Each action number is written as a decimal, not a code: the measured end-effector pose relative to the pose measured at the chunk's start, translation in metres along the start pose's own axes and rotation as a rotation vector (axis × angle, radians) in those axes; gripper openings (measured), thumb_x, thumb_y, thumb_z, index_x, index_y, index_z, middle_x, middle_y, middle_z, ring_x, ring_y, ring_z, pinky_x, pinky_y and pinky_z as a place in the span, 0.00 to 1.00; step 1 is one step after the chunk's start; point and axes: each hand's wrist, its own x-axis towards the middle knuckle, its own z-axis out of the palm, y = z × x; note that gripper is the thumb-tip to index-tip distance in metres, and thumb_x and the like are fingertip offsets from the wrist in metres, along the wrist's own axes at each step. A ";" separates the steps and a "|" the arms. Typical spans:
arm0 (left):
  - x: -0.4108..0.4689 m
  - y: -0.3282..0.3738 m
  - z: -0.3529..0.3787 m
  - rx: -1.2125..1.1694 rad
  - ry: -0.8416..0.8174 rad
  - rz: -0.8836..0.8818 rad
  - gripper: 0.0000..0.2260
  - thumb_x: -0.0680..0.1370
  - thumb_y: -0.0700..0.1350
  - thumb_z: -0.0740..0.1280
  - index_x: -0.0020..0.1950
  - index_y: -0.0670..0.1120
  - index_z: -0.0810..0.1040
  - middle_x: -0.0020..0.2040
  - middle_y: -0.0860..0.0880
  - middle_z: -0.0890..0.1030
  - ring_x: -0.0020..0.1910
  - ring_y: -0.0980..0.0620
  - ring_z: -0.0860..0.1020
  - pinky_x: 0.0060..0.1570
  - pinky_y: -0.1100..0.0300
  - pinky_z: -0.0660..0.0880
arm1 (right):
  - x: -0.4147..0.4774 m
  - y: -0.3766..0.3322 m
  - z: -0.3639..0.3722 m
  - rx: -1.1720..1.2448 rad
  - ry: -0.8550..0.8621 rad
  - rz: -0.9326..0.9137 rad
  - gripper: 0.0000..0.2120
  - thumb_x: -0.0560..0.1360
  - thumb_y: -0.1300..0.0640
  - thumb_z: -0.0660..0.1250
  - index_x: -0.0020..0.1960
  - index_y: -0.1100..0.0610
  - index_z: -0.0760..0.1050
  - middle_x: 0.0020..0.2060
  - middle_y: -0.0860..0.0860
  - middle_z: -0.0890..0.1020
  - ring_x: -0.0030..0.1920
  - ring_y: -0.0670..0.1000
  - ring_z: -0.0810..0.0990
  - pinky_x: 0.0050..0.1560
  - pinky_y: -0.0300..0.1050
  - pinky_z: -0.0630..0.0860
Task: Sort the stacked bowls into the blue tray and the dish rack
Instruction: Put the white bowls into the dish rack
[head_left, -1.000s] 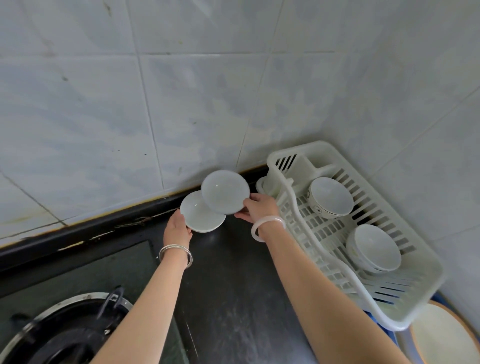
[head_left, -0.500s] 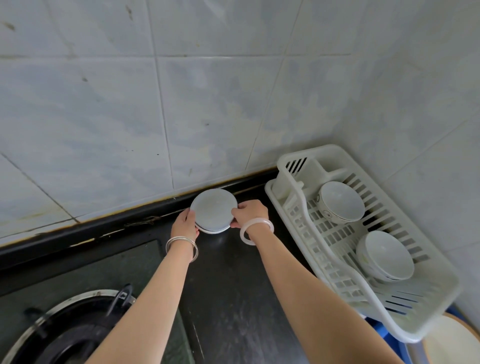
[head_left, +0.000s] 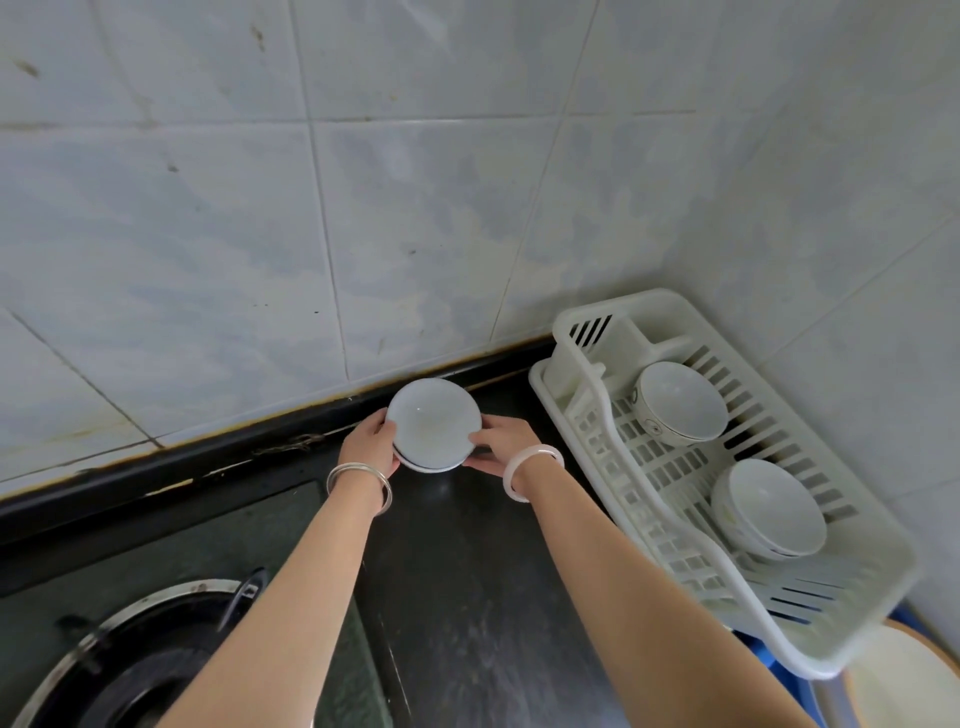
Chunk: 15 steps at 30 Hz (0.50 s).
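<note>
Two small white bowls (head_left: 434, 423) sit stacked one in the other on the black counter by the wall. My left hand (head_left: 370, 448) grips the stack's left rim and my right hand (head_left: 498, 444) grips its right rim. The white plastic dish rack (head_left: 587, 415) stands to the right, in the corner. It holds one white bowl (head_left: 680, 402) at the back and a stack of white bowls (head_left: 771, 509) toward the front. A strip of the blue tray (head_left: 779, 670) shows under the rack's near end.
A gas stove burner (head_left: 130, 660) sits at the lower left on a dark glass hob. A cream plate with a brown rim (head_left: 904, 686) lies at the lower right corner. Tiled walls close off the back and right sides.
The two bowls, held apart one in each hand a second ago, now sit nested in one stack on the counter. Both hands stay on the rims.
</note>
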 end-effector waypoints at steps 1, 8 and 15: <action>-0.004 0.001 0.001 0.024 -0.014 0.019 0.16 0.78 0.39 0.60 0.65 0.47 0.73 0.64 0.44 0.75 0.61 0.44 0.74 0.58 0.50 0.74 | -0.004 0.000 -0.003 0.013 0.006 -0.008 0.21 0.74 0.69 0.64 0.65 0.58 0.72 0.60 0.59 0.77 0.54 0.59 0.80 0.52 0.51 0.80; -0.053 0.027 0.039 0.135 -0.177 0.168 0.14 0.78 0.39 0.60 0.62 0.47 0.75 0.54 0.48 0.76 0.55 0.46 0.75 0.56 0.49 0.76 | -0.058 -0.024 -0.054 0.086 0.095 -0.117 0.20 0.74 0.67 0.65 0.64 0.57 0.73 0.52 0.53 0.80 0.50 0.56 0.81 0.52 0.52 0.81; -0.101 0.046 0.113 0.167 -0.428 0.161 0.16 0.77 0.38 0.61 0.65 0.45 0.73 0.55 0.45 0.76 0.57 0.43 0.76 0.59 0.46 0.75 | -0.116 -0.049 -0.132 0.168 0.249 -0.180 0.18 0.74 0.69 0.63 0.64 0.60 0.72 0.46 0.55 0.80 0.43 0.56 0.81 0.49 0.48 0.79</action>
